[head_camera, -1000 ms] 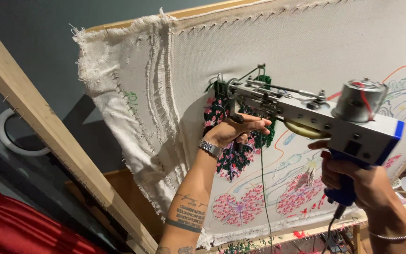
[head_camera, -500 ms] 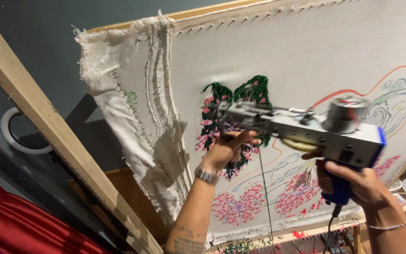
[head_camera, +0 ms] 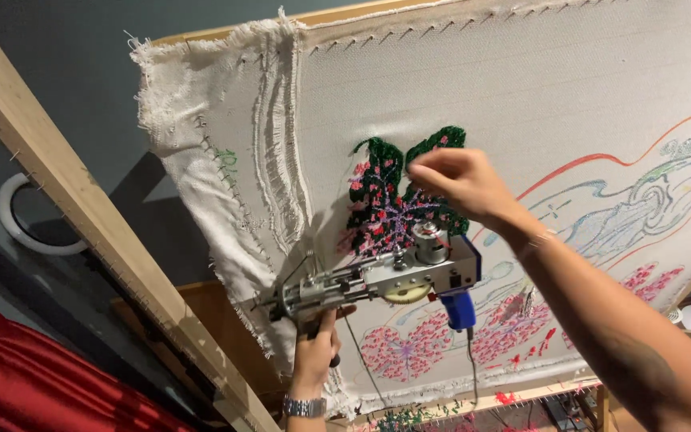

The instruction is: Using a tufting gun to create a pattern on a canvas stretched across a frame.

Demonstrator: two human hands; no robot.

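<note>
A silver tufting gun [head_camera: 385, 280] with a blue rear grip hangs in front of the stretched cream cloth [head_camera: 521, 88], its needle end pointing left. My left hand [head_camera: 317, 344] is below it, closed around the gun's front handle, with a watch on the wrist. Higher up, my right hand [head_camera: 453, 180] reaches to the tufted green and pink patch [head_camera: 385, 208]. Its fingertips are pinched together against the green yarn. Whether they hold a strand is unclear. A thin yarn strand and a cord hang down from the gun.
A wooden frame beam [head_camera: 97, 232] runs diagonally at left, and the lower frame rail [head_camera: 521, 388] carries yarn scraps. Drawn pink flower outlines [head_camera: 401, 352] fill the lower cloth. Red fabric [head_camera: 33, 376] lies at bottom left. A white ring [head_camera: 13, 220] is on the dark wall.
My right hand let go of the gun's blue grip and rose to the tufted patch. The gun dropped lower and left, now held by my left hand alone.
</note>
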